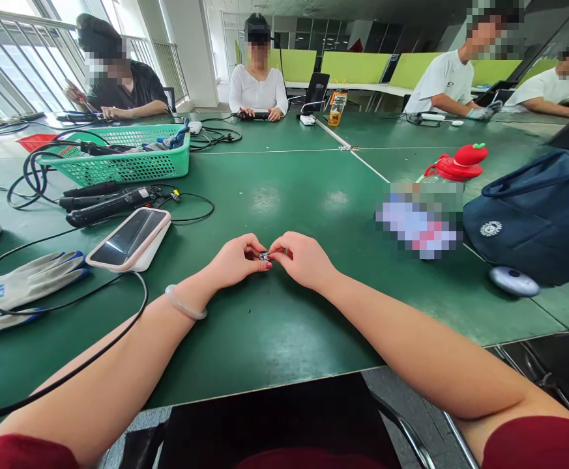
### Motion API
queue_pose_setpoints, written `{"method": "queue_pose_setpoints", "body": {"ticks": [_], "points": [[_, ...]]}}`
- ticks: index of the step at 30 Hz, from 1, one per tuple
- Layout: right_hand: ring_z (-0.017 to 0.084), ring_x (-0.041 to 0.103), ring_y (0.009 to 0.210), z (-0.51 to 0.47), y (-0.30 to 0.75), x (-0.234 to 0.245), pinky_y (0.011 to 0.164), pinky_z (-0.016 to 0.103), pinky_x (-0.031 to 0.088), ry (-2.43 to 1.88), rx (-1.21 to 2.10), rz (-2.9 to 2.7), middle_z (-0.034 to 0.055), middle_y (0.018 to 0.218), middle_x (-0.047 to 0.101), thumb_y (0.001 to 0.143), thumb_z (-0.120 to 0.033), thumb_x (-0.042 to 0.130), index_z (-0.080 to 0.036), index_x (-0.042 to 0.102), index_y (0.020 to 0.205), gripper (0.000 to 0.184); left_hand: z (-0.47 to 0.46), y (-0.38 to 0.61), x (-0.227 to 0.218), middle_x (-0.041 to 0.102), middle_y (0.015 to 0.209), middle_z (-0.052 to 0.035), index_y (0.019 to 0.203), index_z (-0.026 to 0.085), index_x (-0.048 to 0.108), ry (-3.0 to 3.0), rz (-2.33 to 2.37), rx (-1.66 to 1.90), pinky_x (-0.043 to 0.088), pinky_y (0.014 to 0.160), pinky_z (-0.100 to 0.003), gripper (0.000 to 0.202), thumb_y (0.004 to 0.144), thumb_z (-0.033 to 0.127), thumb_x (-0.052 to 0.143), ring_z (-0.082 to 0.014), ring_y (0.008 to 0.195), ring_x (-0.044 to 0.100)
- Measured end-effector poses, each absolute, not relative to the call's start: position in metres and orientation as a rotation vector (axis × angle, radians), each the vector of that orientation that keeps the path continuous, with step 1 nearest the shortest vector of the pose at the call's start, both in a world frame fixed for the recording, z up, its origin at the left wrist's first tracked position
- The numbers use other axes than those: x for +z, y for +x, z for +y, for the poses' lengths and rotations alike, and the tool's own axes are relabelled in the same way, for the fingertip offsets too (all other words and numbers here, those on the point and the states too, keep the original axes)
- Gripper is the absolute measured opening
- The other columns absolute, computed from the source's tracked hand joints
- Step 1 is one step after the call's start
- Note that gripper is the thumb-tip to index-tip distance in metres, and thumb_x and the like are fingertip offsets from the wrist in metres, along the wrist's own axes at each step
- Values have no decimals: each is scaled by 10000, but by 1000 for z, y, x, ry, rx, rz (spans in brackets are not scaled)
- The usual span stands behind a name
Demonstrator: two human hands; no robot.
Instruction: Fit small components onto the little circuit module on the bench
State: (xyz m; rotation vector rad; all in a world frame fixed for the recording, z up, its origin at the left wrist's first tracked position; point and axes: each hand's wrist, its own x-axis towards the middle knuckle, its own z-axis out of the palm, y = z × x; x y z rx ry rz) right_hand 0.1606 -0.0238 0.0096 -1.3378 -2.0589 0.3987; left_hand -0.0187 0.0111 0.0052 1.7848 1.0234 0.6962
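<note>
My left hand [238, 259] and my right hand [301, 259] meet over the green table [274, 319], fingertips pinched together on a tiny dark metallic part [264, 256] held between them. The part is too small to name. A pale bangle [185, 305] circles my left wrist. Both forearms rest on the table, reaching out from red sleeves.
A phone in a pink case [130, 238] lies to the left, beside black tools [111, 200], cables and work gloves [23, 286]. A green basket [120, 156] stands behind them. A navy bag [538, 215], a computer mouse [513, 281] and a red bottle [457, 164] lie to the right. Several people sit at the far side.
</note>
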Motion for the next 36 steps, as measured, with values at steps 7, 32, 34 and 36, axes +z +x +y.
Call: {"method": "queue_pose_setpoints", "body": {"ticks": [7, 32, 34, 36], "points": [[108, 485, 645, -22, 171, 12, 626, 244, 367, -1370, 400, -2011, 6, 801, 602, 833, -266, 618, -196, 674, 916, 122, 11, -17, 7, 643, 707, 2, 763, 172, 527, 1692, 1051, 754, 469, 645, -277, 318, 573, 277, 759, -126, 664, 594], [145, 584, 776, -27, 160, 4, 642, 254, 359, -1391, 3, -2270, 45, 905, 649, 893, -418, 541, -179, 653, 910, 264, 7, -15, 15, 711, 763, -45, 946, 140, 685, 1464, 1052, 708, 510, 740, -323, 334, 643, 271, 742, -145, 693, 635], [147, 585, 776, -27, 160, 4, 640, 255, 357, -1391, -6, -2272, 47, 906, 650, 898, -423, 530, -179, 654, 910, 275, 7, -15, 15, 711, 766, -48, 945, 138, 684, 1444, 1052, 710, 514, 736, -325, 341, 637, 270, 748, -149, 699, 638], [147, 586, 771, -27, 160, 4, 639, 256, 357, -1394, -11, -2274, 46, 908, 652, 899, -423, 527, -179, 655, 904, 276, 6, -15, 16, 714, 777, -51, 946, 140, 684, 1419, 1054, 706, 520, 720, -323, 349, 631, 274, 755, -153, 707, 642]]}}
